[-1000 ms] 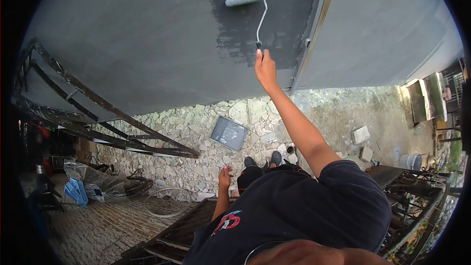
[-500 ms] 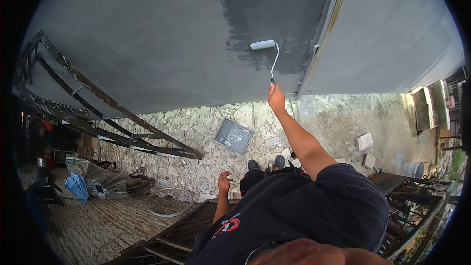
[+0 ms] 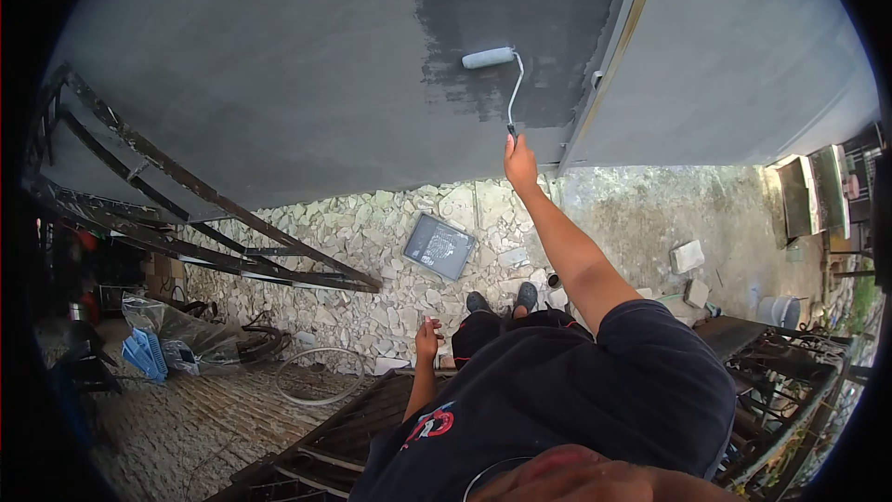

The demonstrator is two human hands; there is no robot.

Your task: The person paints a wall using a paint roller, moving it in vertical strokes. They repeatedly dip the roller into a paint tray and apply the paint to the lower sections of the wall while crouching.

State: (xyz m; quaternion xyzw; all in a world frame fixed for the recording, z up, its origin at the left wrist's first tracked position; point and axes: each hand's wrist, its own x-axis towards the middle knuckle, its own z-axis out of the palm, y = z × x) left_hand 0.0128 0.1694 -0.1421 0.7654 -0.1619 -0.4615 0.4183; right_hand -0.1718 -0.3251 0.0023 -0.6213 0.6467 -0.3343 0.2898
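Note:
My right hand (image 3: 521,165) is wrapped round the dark handle of a paint roller (image 3: 489,58), arm stretched toward the wall. The roller's pale sleeve lies against the grey wall (image 3: 279,65), at the lower part of a darker, wet-looking painted patch (image 3: 520,0). That patch has ragged left and lower edges. My left hand (image 3: 426,338) hangs low beside my body with loosely bent fingers and nothing visible in it. Between me and the wall, a grey paint tray (image 3: 440,246) rests on the stones, with paint streaks in it.
A dark metal ladder-like frame (image 3: 223,209) leans at the left. Broken stones (image 3: 344,223) cover the ground. A pale hose loop (image 3: 321,400), plastic sheeting and a blue item (image 3: 144,353) lie lower left. White blocks (image 3: 688,257) and a bucket (image 3: 779,311) stand right. A wooden strip edges the wall corner.
The roller has moved up the wall and slightly left, with my right hand following. My left hand stays low at my side. The view has shifted slightly.

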